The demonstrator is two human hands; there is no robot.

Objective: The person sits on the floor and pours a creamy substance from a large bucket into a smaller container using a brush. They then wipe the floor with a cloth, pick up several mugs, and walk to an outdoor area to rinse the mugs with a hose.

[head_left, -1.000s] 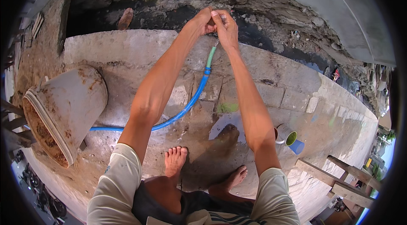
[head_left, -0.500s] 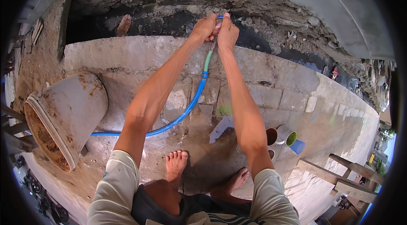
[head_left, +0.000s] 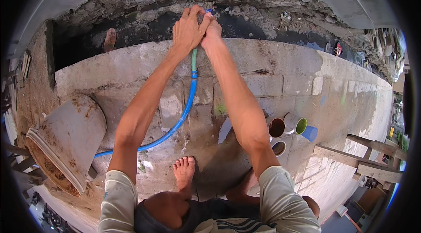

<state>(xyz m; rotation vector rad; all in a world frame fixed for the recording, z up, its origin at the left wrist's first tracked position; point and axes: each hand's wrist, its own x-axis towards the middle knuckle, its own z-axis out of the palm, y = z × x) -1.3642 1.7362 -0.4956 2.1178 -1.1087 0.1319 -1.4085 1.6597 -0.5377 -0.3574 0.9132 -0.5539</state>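
Note:
Close together over the ditch, beyond the low ledge, are my two hands. My left hand [head_left: 187, 32] has its fingers bent over toward the right, covering most of what lies beneath. Beside it, my right hand [head_left: 212, 34] is closed. A small blue piece [head_left: 209, 11] pokes out past its fingertips; its kind cannot be made out. Between the wrists, the green end section [head_left: 194, 60] of a blue hose [head_left: 187, 108] runs up under my hands. A blue joint [head_left: 194, 74] ties green to blue. Where the hose ends is hidden by the hands.
On the left a dirty white bucket [head_left: 72, 132] lies tipped over, and the hose passes behind it. Several cups [head_left: 276, 127] lie right of my right arm, one of them blue [head_left: 310, 133]. Dark water fills the ditch [head_left: 144, 31]. Wooden beams [head_left: 346, 157] stand far right.
Both hands have shifted left along the ditch, and the hose's green end went with them. My left hand has turned so its back shows, fingers over the right hand's side.

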